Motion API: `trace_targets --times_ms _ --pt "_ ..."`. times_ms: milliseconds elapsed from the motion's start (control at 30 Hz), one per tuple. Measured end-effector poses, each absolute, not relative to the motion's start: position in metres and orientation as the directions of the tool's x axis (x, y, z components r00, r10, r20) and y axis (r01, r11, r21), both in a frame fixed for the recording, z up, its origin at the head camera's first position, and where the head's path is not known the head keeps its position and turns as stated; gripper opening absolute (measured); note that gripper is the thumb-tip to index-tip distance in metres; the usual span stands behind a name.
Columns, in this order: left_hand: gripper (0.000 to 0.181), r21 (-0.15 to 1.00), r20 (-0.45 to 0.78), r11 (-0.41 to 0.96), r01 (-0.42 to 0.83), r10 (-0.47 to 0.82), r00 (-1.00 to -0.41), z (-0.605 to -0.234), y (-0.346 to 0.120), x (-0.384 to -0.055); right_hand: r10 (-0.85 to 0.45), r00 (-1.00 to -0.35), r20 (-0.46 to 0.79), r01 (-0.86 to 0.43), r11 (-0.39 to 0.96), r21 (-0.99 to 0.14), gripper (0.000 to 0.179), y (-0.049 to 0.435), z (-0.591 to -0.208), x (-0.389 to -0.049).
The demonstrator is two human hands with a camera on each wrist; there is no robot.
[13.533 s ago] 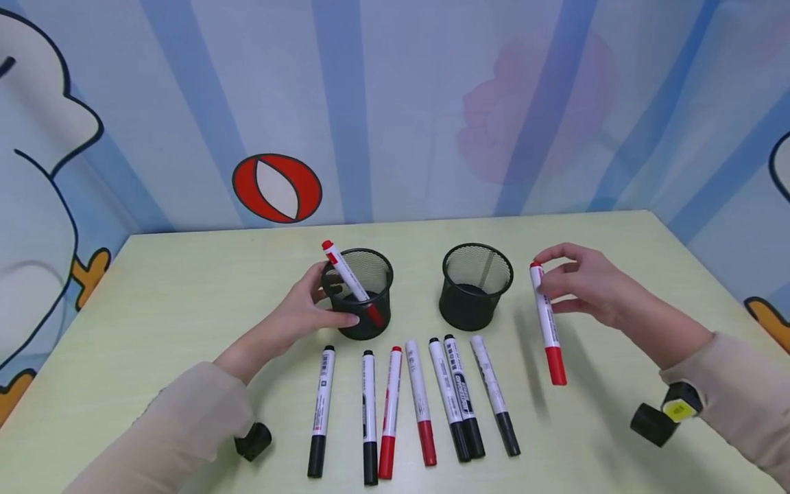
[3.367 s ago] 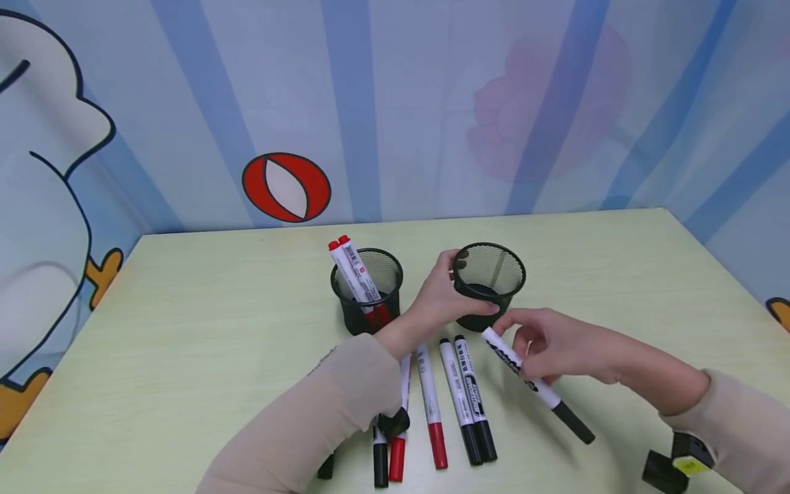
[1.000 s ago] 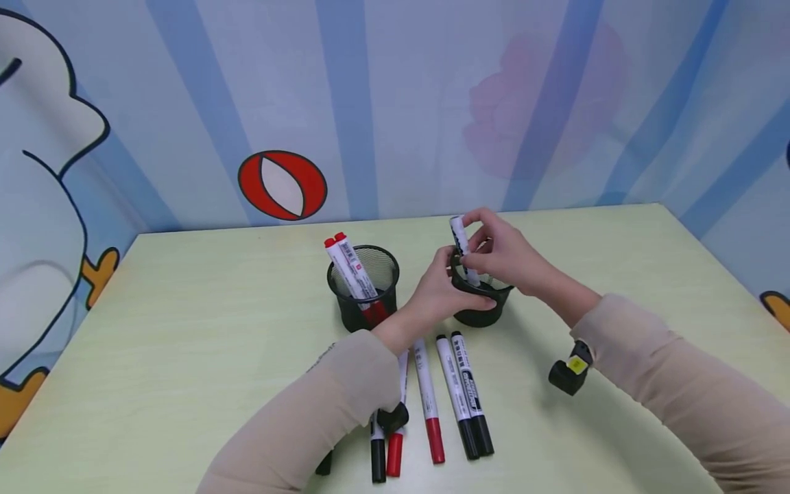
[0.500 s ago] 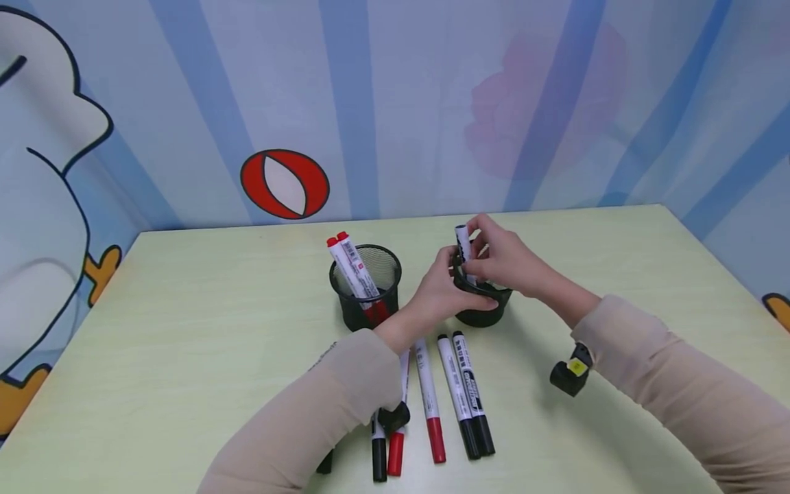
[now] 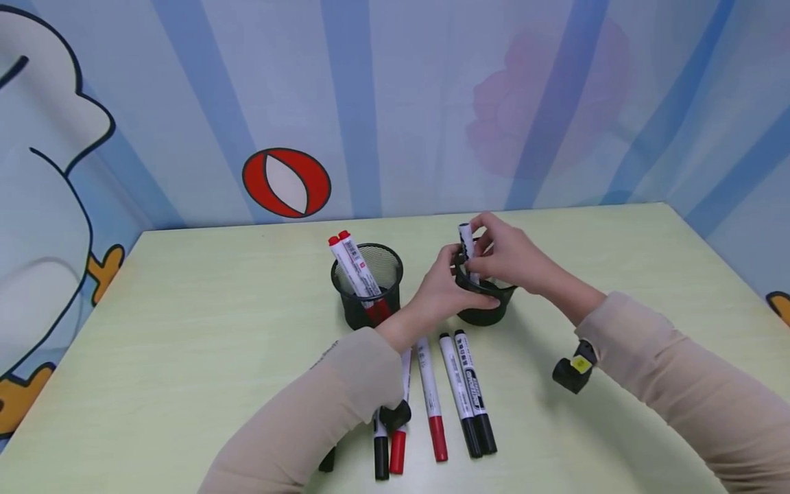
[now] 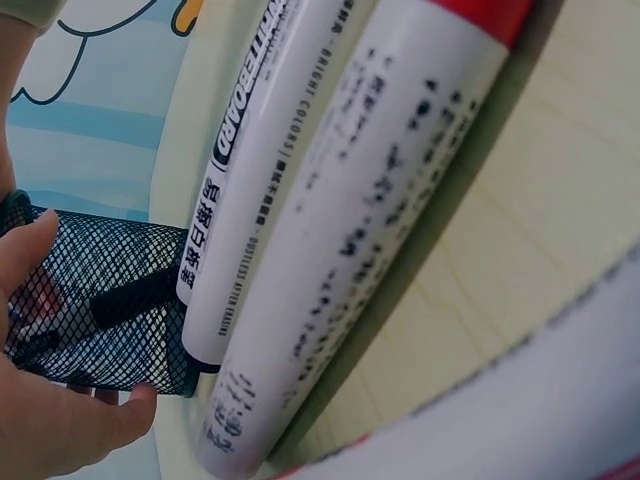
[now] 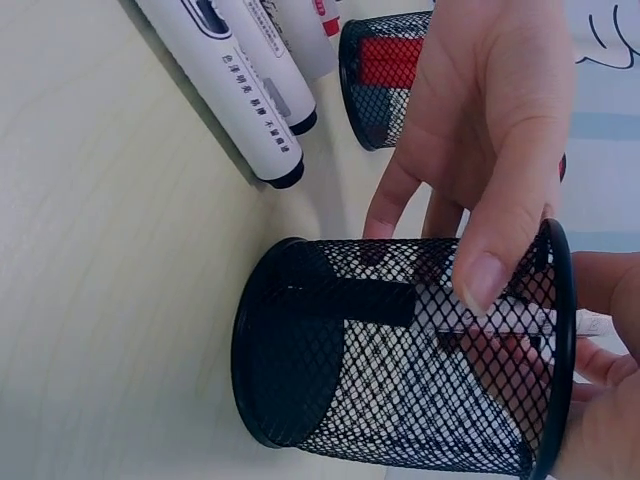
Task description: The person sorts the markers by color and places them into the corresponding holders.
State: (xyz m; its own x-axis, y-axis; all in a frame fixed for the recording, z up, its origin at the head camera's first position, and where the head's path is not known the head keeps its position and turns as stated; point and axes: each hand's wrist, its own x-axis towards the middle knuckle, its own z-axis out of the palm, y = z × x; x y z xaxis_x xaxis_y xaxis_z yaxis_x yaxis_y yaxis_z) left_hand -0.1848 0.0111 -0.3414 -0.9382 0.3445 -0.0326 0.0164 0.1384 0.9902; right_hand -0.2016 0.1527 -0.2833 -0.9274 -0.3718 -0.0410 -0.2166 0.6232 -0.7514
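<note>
Pale green surface [image 5: 185,329] carries two black mesh cups. Your left hand [image 5: 441,291] grips right cup [image 7: 400,370]; your right hand [image 5: 509,257] pinches black-capped white marker [image 5: 467,248] standing inside. Left cup [image 5: 370,285] holds two red-capped markers [image 5: 354,274].

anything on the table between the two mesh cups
Only the left hand, gripping the right mesh cup; the table beside the left mesh cup is otherwise bare, head view.
</note>
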Motion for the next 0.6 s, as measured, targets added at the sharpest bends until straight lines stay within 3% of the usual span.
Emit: trace_targets --times_ms 600 --pt "0.091 0.984 -0.029 0.177 0.037 0.353 -0.935 -0.342 0.01 -0.185 -0.303 -0.951 -0.055 -0.158 0.633 -0.758 0.053 0.16 -0.262 -0.201"
